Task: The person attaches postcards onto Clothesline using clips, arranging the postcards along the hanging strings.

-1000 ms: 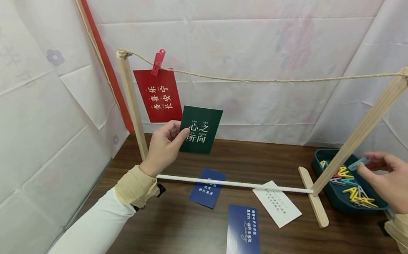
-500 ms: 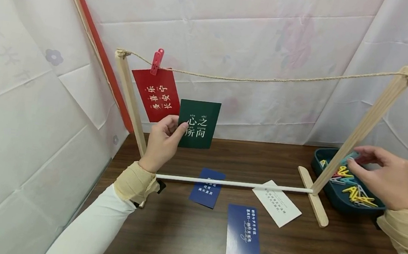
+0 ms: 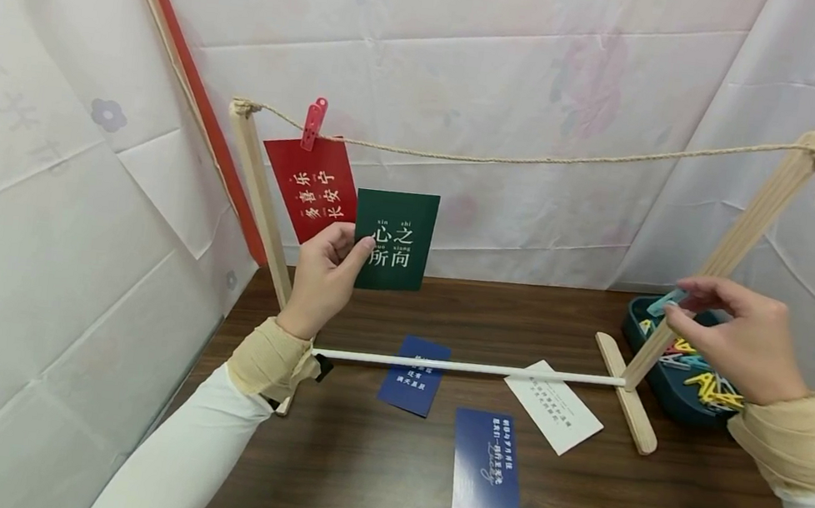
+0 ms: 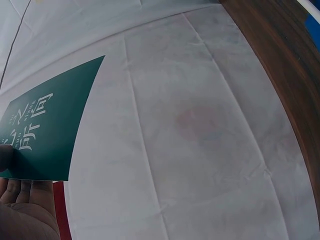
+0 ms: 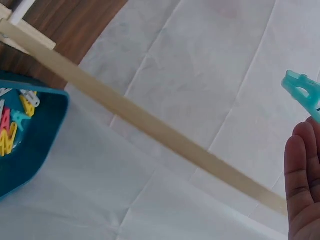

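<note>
My left hand [image 3: 325,274] pinches a dark green card [image 3: 403,228] by its left edge, thumb over the front, below the twine [image 3: 501,162]. The card's white lettering faces me, upright. Beside it a red card [image 3: 313,185] hangs tilted from the twine under a red clothespin [image 3: 313,123]; the green card and the fingers cover its lower right part. In my right hand [image 3: 748,339] a light blue clothespin [image 3: 666,301] is pinched between thumb and fingertips, in front of the right post. The right wrist view shows this clothespin [image 5: 302,92] at its right edge.
Wooden posts [image 3: 737,241] hold the twine, with a white rod [image 3: 485,370] low between them. A dark teal basket [image 3: 684,407] of coloured clothespins stands at right. Two blue cards [image 3: 487,464] and a white card [image 3: 555,412] lie on the brown table [image 3: 367,476].
My right hand has moved left, away from above the basket, carrying the light blue clothespin. My left hand has lifted the green card a little higher, slightly leftward.
</note>
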Demonstrator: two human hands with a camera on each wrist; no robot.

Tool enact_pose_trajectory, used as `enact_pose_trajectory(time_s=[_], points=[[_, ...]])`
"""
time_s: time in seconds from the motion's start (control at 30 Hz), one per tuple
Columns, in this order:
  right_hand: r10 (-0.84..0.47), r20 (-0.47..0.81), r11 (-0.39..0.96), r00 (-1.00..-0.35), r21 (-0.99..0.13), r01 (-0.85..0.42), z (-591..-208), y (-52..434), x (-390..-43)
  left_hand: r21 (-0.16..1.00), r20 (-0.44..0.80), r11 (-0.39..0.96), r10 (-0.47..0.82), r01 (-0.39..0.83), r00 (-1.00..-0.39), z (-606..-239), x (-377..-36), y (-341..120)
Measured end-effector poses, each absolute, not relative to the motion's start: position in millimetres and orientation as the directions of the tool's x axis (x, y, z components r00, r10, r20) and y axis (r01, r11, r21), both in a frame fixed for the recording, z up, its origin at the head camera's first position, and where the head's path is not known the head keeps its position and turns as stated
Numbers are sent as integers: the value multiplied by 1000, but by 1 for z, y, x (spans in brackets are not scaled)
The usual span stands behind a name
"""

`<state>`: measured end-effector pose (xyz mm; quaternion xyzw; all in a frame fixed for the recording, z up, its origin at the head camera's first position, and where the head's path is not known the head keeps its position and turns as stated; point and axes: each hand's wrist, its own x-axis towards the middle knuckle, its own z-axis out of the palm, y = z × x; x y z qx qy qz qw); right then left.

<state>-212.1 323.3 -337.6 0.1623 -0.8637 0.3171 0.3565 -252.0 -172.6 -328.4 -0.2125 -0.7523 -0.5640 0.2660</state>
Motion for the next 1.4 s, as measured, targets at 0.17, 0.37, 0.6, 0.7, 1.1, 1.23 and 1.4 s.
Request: enact_pose_trajectory(time_s=[0.17, 0.37, 0.6, 0.7, 1.1, 1.23, 1.4], points=[[-74, 716, 736, -694, -430, -522, -332, 314, -212, 732, 648, 264, 12, 628, -761, -324, -252, -172], [-107, 726, 737, -680, -401, -544, -328, 302, -214, 733, 650, 258, 8, 629, -760, -322, -253, -172], [-158, 740, 734, -653, -355, -579, -324, 292, -217, 737, 646, 256, 6, 625, -763, -320, -255, -172], [-171, 742, 728, -649, -349, -591, -321, 288, -218, 738, 645, 252, 4, 625, -764, -318, -256, -172], [-210, 768, 680, -605, -329, -655, -310, 272, -221, 742, 643, 247, 0, 623, -766, -315, -257, -171], [-223, 779, 655, -585, -325, -682, -307, 267, -223, 738, 648, 247, 0, 628, -762, -313, -257, -170], [-252, 780, 638, -572, -310, -704, -302, 260, -223, 738, 649, 240, 1, 631, -760, -312, -259, -169]])
